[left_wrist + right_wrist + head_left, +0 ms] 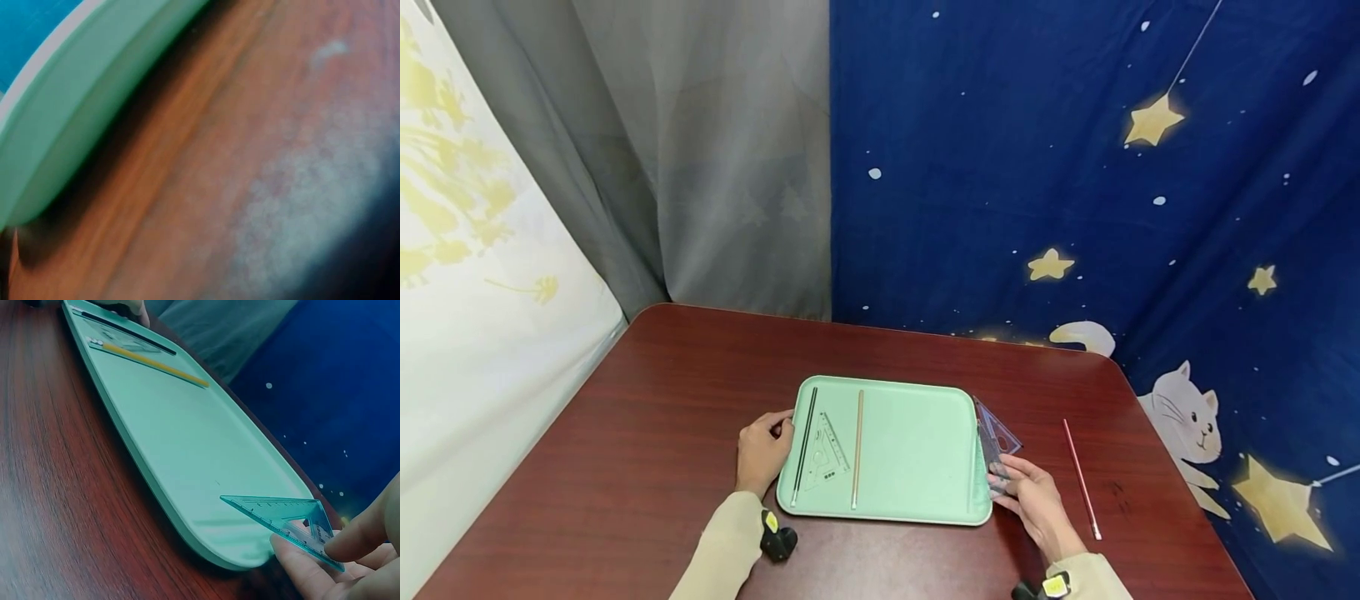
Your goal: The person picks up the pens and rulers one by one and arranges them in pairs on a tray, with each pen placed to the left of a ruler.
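My right hand (1033,504) pinches a clear bluish set square (284,519) between thumb and fingers. It is held tilted over the right end of a mint-green tray (917,450). At the tray's left edge, my left hand (763,450) grips the rim, its fingertips partly hidden; the left wrist view shows only the tray's blurred side (81,106) and tabletop. Inside the tray's left part lie a black pencil (805,446), a second transparent set square (827,454) and a yellow pencil (857,450), side by side.
A red pencil (1081,479) lies on the dark reddish-brown table (700,367), right of my right hand. Behind the table hang a grey curtain (737,167) and a blue star-patterned cloth (962,208). A white cloth (490,333) hangs along the left.
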A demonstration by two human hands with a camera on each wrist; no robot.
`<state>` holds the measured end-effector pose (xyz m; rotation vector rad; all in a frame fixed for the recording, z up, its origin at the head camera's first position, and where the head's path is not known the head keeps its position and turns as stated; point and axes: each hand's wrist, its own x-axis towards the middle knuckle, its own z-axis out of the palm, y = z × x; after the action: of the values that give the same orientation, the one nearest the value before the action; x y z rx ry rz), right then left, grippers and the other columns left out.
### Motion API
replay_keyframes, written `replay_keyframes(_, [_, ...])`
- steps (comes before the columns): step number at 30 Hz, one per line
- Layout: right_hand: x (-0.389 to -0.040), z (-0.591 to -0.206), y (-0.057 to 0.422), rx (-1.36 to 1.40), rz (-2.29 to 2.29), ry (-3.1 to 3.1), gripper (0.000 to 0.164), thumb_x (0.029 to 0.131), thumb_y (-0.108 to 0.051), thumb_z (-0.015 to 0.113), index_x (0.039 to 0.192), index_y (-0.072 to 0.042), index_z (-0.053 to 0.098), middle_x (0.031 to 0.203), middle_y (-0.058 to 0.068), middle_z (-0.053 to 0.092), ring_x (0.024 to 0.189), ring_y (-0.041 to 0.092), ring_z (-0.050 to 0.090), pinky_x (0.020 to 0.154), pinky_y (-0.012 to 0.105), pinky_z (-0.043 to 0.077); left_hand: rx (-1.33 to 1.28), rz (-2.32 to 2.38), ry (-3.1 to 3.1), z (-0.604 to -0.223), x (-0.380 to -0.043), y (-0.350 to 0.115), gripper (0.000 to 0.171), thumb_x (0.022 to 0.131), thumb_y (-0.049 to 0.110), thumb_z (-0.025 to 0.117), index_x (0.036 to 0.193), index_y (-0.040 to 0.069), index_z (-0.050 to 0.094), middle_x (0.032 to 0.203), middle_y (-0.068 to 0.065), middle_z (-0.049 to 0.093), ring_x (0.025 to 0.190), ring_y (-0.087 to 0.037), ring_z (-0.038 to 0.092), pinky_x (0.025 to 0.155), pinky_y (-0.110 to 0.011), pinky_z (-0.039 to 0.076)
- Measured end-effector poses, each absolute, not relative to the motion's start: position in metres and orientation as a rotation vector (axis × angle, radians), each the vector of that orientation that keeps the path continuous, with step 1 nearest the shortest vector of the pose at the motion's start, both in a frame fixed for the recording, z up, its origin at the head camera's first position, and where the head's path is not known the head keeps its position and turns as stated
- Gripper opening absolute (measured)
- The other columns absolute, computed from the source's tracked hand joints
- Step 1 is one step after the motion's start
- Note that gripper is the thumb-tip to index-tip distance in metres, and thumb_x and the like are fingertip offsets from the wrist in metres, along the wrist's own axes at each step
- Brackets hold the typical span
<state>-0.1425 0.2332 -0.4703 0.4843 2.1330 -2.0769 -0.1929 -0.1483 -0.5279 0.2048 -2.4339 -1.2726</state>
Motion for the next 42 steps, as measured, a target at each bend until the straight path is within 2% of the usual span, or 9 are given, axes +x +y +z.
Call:
replay_keyframes(9, [-0.144, -0.469, 0.219, 0.473, -2.055, 2.150, 0.051, 0.083, 0.014, 0.040, 0.134, 0.017, 0.039, 0.119, 0.022, 0.062, 0.085, 0.010, 0.067, 0.068, 0.025, 0.053, 0.204, -1.259, -2.419, -0.529, -0.193, -0.149, 0.024, 0.090, 0.013, 0.057, 0.105, 0.012, 0.075, 0.084, -0.005, 0.069, 0.059, -0.012, 0.051, 0.058, -0.025, 0.039])
replay_keyframes(18, [-0.147, -0.472, 0.204, 0.467, -2.046, 2.153, 0.050, 0.082, 0.015, 0.040, 0.132, 0.014, 0.044, 0.118, 0.023, 0.063, 0.085, 0.013, 0.067, 0.064, 0.024, 0.053, 0.210, -1.248, -2.415, -0.528, -0.195, -0.148, 0.023, 0.089, 0.013, 0.057, 0.103, 0.012, 0.076, 0.085, -0.005, 0.070, 0.063, -0.013, 0.053, 0.060, -0.026, 0.040])
replay_keyframes(31, [-0.152, -0.476, 0.178, 0.384, -2.054, 2.114, 0.050, 0.082, 0.016, 0.040, 0.131, 0.015, 0.044, 0.122, 0.029, 0.057, 0.095, 0.021, 0.066, 0.071, 0.029, 0.054, 0.193, -1.253, -2.416, -0.527, -0.193, -0.148, 0.024, 0.089, 0.011, 0.057, 0.104, 0.011, 0.075, 0.078, -0.004, 0.067, 0.057, -0.011, 0.048, 0.057, -0.024, 0.037])
replay_keyframes(42, [-0.158, -0.478, 0.153, 0.292, -2.078, 2.051, 0.046, 0.086, 0.014, 0.044, 0.132, 0.016, 0.041, 0.122, 0.030, 0.053, 0.098, 0.022, 0.064, 0.078, 0.033, 0.055, 0.197, -1.262, -2.406, -0.527, -0.193, -0.147, 0.023, 0.089, 0.012, 0.058, 0.103, 0.011, 0.075, 0.082, -0.005, 0.069, 0.059, -0.012, 0.051, 0.057, -0.025, 0.039])
